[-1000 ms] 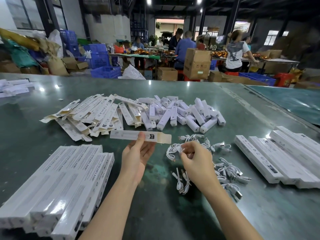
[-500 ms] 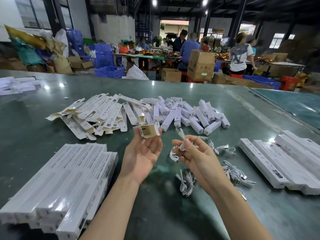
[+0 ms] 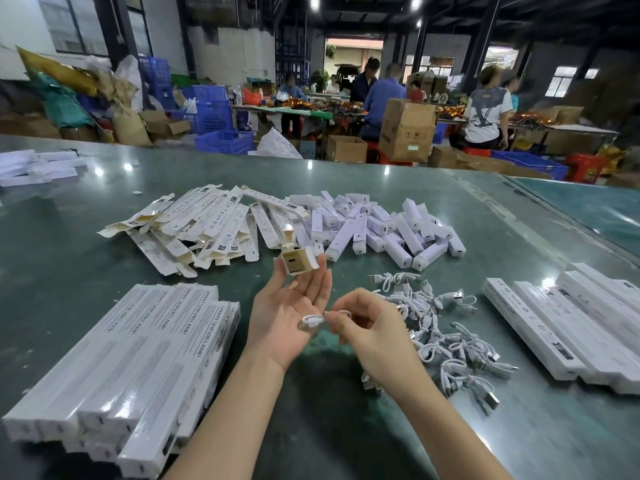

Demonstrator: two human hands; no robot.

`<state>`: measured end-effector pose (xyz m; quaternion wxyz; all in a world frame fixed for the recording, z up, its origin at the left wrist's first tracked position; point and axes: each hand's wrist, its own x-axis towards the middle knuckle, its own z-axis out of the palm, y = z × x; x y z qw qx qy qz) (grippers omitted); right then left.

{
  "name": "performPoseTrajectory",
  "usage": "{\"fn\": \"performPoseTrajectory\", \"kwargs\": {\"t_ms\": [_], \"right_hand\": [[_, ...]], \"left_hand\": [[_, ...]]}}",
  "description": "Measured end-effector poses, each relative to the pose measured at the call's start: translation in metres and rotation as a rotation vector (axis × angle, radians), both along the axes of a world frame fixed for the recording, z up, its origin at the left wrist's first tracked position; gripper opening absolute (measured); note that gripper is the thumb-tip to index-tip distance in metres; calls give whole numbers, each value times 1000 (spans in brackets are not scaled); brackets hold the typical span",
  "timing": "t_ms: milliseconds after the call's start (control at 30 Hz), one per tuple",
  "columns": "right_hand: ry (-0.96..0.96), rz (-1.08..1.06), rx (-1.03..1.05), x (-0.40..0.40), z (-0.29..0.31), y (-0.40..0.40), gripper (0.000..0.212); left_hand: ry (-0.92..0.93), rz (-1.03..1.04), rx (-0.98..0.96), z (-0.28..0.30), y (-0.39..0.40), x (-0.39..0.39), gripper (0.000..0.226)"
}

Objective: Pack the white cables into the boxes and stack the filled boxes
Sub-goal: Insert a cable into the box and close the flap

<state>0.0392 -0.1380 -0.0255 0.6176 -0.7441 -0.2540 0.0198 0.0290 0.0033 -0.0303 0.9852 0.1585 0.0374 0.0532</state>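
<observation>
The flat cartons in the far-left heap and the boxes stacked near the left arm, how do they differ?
The flat cartons lie scattered and crisscrossed, flaps open, brown insides showing; the stacked boxes lie closed, squared up and packed side by side in layers. Both are long, narrow, white and printed.

Bright ceiling lamps (image 3: 314,1), glare spots on glossy table (image 3: 415,188) (green), dim background, wide-angle edge distortion

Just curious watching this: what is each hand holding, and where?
Left hand holds an open box at its near end; right hand pinches a coiled white cable at one end.
</observation>
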Motion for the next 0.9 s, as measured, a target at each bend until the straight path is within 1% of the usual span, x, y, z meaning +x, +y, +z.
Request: {"fn": "performPoseTrajectory", "kwargs": {"t_ms": [67, 100, 133, 200, 267, 300, 367, 433, 533, 633, 767, 833, 900], "right_hand": [[-127, -8, -158, 1, 0, -2, 28], [-194, -11, -241, 2, 0, -2, 30], [-251, -14, -315, 3, -1, -2, 27], [-323, -10, -429, 4, -4, 0, 14], [-349, -1, -520, 6, -6, 0, 5], [-347, -7, -526, 6, -6, -1, 3], [-298, -43, -426, 6, -4, -5, 4], [-183, -56, -255, 7, 2, -9, 6], [-9, -12, -70, 12, 14, -18, 13], [42, -33, 30, 17, 22, -32, 19], [124, -88, 136, 24, 24, -42, 17], [170, -101, 186, 25, 25, -43, 17], [190, -118, 221, 24, 26, -41, 11]], "left_hand": [[2, 20, -6, -1, 1, 1, 39], [6, 32, -4, -2, 1, 1, 37], [12, 44, 10, -3, 1, 2, 36], [36, 54, 100, -4, -1, 4, 38], [78, 58, 208, -6, -5, 7, 43], [89, 61, 229, -6, -6, 8, 45], [80, 81, 207, -6, -4, 10, 44], [82, 111, 165, -6, 0, 11, 39], [140, 176, 201, -7, 3, 14, 29], [180, 226, 264, -11, 5, 15, 28], [209, 246, 268, -12, 6, 15, 28], [219, 257, 297, -12, 5, 15, 35], [215, 262, 348, -13, 3, 14, 45]]}}
